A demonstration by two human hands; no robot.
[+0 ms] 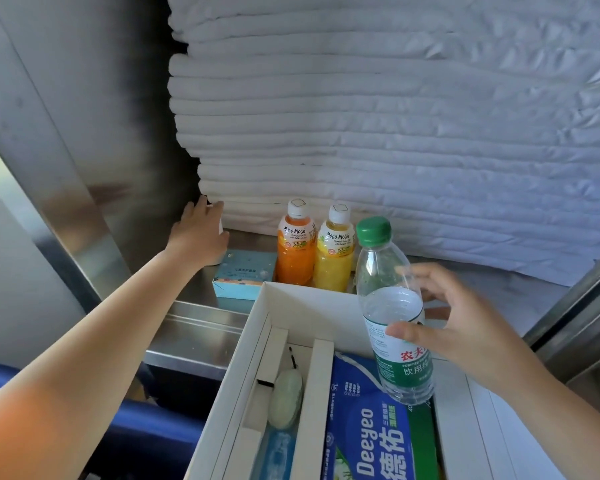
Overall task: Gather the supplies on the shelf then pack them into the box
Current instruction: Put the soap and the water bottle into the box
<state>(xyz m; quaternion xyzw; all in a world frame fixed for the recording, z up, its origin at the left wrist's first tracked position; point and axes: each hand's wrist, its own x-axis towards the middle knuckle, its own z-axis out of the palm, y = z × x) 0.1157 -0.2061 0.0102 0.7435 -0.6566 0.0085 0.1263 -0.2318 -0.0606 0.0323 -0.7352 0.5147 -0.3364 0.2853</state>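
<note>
My right hand (465, 327) grips a clear water bottle (390, 306) with a green cap and green label, tilted over the open white box (312, 299). My left hand (200, 233) reaches to the back left of the steel shelf (201, 327) and wraps round a small white container (220, 227), mostly hidden by the hand. Standing on the shelf behind the box are an orange Mogu Mogu bottle (296, 252) and a yellow Mogu Mogu bottle (335, 259). A light-blue carton (241, 277) lies to their left. In the box lie a blue Deeyeo pack (371, 427) and a pale oval item (286, 400).
A tall stack of folded white linen (361, 116) fills the back of the shelf, close behind the bottles. Steel uprights (66, 168) frame the shelf at left and right. White dividers (317, 386) split the box into narrow compartments.
</note>
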